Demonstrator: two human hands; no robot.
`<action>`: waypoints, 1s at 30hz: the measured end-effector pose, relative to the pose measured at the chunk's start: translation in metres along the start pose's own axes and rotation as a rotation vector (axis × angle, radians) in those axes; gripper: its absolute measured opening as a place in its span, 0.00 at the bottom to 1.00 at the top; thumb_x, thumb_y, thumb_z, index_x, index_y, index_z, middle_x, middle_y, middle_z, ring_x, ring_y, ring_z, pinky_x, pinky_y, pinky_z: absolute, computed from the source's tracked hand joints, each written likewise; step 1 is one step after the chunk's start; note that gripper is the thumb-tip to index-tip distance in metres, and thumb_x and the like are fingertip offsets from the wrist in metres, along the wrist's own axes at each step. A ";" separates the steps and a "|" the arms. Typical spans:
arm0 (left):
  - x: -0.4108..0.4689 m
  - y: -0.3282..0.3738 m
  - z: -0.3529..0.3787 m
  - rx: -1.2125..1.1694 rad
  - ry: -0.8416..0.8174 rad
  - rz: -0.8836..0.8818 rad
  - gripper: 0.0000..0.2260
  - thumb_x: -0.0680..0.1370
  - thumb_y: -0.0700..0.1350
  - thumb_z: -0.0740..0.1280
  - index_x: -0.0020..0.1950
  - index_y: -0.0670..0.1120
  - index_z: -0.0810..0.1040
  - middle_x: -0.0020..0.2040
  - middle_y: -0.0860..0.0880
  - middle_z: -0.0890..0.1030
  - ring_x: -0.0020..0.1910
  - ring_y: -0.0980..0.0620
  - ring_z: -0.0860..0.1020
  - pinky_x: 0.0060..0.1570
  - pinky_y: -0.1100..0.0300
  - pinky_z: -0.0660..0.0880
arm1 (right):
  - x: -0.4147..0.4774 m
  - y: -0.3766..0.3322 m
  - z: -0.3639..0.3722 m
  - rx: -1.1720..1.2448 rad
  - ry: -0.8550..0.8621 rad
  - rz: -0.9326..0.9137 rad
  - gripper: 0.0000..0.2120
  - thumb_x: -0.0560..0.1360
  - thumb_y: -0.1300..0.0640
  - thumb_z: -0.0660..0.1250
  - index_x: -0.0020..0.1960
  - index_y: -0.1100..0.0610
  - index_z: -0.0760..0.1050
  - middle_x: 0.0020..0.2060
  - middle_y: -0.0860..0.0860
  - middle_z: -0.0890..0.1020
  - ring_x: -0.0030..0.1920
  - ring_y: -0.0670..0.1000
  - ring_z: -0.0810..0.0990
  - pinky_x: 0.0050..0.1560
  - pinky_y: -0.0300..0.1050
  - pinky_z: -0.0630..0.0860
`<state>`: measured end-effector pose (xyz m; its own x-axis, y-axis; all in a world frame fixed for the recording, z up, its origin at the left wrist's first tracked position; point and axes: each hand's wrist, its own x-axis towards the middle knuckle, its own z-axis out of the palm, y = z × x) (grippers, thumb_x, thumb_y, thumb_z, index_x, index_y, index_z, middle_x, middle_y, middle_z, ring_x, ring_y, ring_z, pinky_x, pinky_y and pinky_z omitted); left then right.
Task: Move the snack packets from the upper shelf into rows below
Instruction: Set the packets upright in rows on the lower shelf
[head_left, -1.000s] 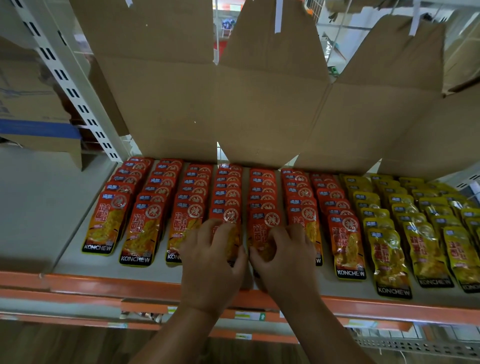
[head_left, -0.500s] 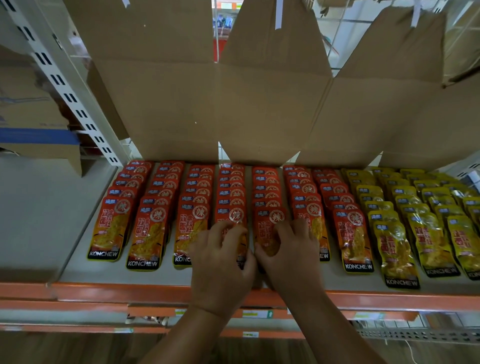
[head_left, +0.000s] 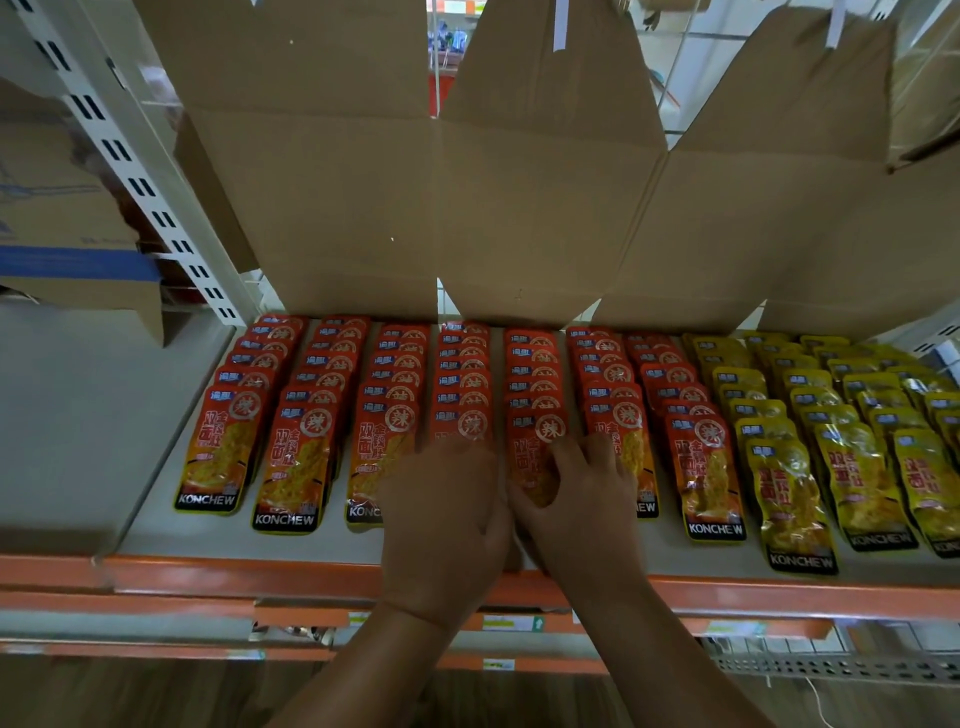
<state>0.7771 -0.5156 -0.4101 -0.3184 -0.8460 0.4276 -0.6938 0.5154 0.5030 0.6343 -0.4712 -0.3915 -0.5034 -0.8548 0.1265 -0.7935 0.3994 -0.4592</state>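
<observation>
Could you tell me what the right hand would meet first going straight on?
The right hand would likely meet the overlapped red snack packets further back first, then the cardboard box.

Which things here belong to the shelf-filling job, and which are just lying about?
In the job: red snack packets, left hand and right hand on the front ones, grey shelf.
Lying about: yellow snack packets untouched, cardboard boxes behind, blue-striped carton, price labels.
</observation>
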 end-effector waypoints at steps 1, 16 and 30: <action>0.000 0.000 0.000 0.000 -0.001 -0.001 0.17 0.75 0.54 0.68 0.61 0.49 0.80 0.62 0.48 0.79 0.60 0.45 0.76 0.58 0.46 0.73 | 0.000 0.001 0.000 0.002 0.001 -0.001 0.27 0.71 0.35 0.68 0.65 0.47 0.71 0.58 0.52 0.73 0.58 0.57 0.76 0.60 0.59 0.76; -0.001 -0.001 0.003 0.002 0.007 -0.007 0.17 0.75 0.54 0.67 0.62 0.49 0.80 0.61 0.48 0.79 0.59 0.45 0.77 0.59 0.48 0.71 | 0.000 0.005 0.001 0.051 -0.007 0.002 0.25 0.73 0.36 0.69 0.65 0.46 0.72 0.64 0.50 0.71 0.61 0.57 0.76 0.62 0.56 0.76; 0.006 0.005 -0.012 -0.183 0.039 -0.144 0.17 0.75 0.55 0.66 0.61 0.50 0.80 0.58 0.52 0.78 0.58 0.50 0.76 0.58 0.45 0.75 | -0.004 0.001 -0.022 0.243 0.024 -0.216 0.17 0.75 0.43 0.66 0.61 0.46 0.69 0.55 0.44 0.71 0.53 0.47 0.73 0.54 0.53 0.77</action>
<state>0.7794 -0.5166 -0.3959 -0.1966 -0.9087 0.3684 -0.6003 0.4086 0.6875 0.6280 -0.4599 -0.3734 -0.3420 -0.9022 0.2630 -0.7794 0.1159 -0.6157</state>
